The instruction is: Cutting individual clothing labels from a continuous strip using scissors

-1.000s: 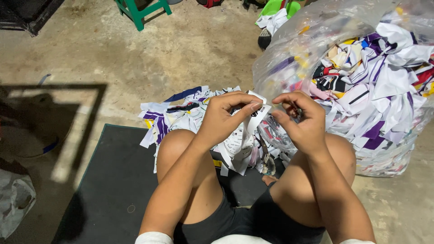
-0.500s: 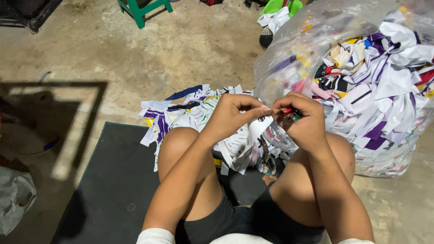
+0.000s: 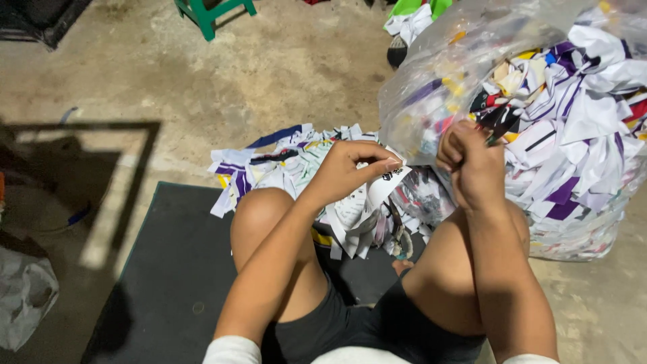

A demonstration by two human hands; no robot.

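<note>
The hands have drawn apart since half a second ago, when they met over the knees: the right hand (image 3: 472, 165) has lifted toward the clear bag (image 3: 431, 81), while the left hand (image 3: 347, 172) stays above the left knee. The left thumb and forefinger pinch the top edge of a white scrap (image 3: 377, 195) with dark print, which hangs down between the knees. The right hand is curled into a loose fist, fingers pressed together around a small dark piece (image 3: 495, 128) that juts from the top of the fist; what that piece is cannot be told. The bag, stuffed with white, purple and red cuttings, stands on the concrete floor (image 3: 283, 74) just beside the right knee. A heap of similar cuttings (image 3: 269, 165) lies on the floor in front of the knees, reaching onto the dark mat (image 3: 168, 269) on which the person sits. A green stool (image 3: 212, 10) stands well apart, at the top edge.
</note>
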